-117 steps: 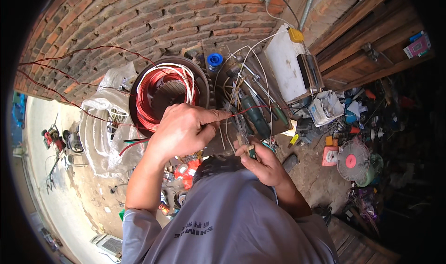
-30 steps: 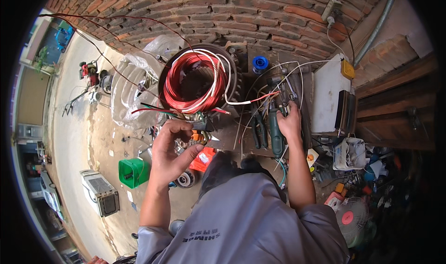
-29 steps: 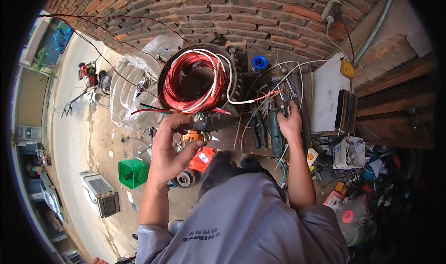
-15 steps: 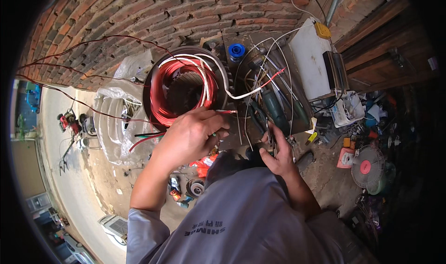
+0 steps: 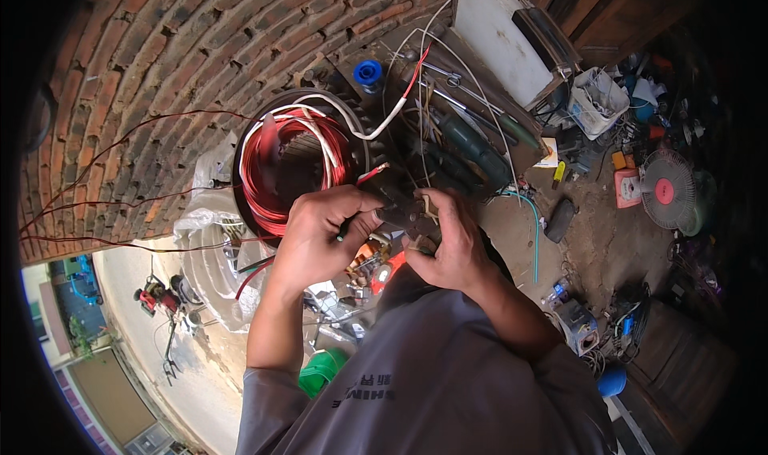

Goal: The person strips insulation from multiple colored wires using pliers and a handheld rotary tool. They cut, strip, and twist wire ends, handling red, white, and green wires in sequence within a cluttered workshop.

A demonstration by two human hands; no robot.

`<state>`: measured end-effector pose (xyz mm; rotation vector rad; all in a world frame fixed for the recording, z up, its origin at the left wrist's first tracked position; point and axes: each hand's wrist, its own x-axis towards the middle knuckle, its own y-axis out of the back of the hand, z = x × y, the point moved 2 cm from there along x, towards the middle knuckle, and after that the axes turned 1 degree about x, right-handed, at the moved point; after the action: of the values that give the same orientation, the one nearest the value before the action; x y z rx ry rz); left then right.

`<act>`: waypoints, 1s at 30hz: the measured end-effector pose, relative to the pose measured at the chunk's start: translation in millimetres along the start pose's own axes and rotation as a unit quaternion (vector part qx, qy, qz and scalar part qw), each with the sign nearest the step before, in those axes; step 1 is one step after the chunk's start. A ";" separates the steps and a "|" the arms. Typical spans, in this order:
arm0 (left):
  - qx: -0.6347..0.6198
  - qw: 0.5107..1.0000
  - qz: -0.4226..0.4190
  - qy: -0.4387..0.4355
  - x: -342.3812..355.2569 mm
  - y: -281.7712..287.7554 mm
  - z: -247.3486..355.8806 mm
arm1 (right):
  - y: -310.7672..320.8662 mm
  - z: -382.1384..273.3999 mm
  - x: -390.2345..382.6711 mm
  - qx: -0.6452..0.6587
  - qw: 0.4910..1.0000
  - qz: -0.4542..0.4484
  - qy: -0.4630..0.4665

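Note:
My left hand (image 5: 324,235) is closed around coloured wires. A red wire end (image 5: 373,173) with a bare tip sticks out beyond its fingers, and a green wire (image 5: 343,229) shows at its thumb. Dark pliers (image 5: 408,216) are gripped in my right hand (image 5: 454,247), their jaws meeting the left fingertips. What lies between the jaws is hidden by fingers. Just beyond my left hand, a coil of red and white wire (image 5: 254,184) rests in a round dark metal housing (image 5: 238,163). From it a white cable (image 5: 390,125) with a red end curves right.
A blue spool (image 5: 367,72) stands beyond the coil. Green-handled tools (image 5: 472,147) lie on the bench to the right, near a white board (image 5: 500,47). A brick wall (image 5: 200,63) closes the far side. A fan (image 5: 669,189) and clutter cover the right floor.
My right hand has brought the pliers up and left to my left hand. The view has shifted and turned, and the left hand still holds the wires.

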<state>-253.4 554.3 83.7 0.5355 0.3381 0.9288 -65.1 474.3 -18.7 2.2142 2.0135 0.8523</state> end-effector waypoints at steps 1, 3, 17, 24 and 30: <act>0.010 1.000 -0.001 0.005 -1.3 0.6 -0.6 | -1.8 -3.0 1.6 0.010 1.000 -0.003 -0.001; 0.006 1.000 -0.002 -0.012 -3.1 0.4 -4.1 | -3.9 -10.0 6.9 0.016 1.000 0.005 0.015; -0.001 1.000 0.006 -0.021 -4.0 -1.0 -10.1 | -9.2 -9.3 10.4 0.043 0.999 -0.009 0.006; 0.005 1.000 0.007 -0.017 -3.9 -1.8 -9.4 | -8.6 -6.3 11.1 0.054 0.998 -0.030 -0.003; 0.003 1.000 0.008 -0.009 -2.9 -1.8 -9.7 | -5.5 -9.3 15.0 0.047 0.998 -0.033 0.000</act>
<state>-258.7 553.8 74.8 0.5521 0.3199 0.9372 -73.6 486.1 -7.3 2.1804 2.1564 0.7668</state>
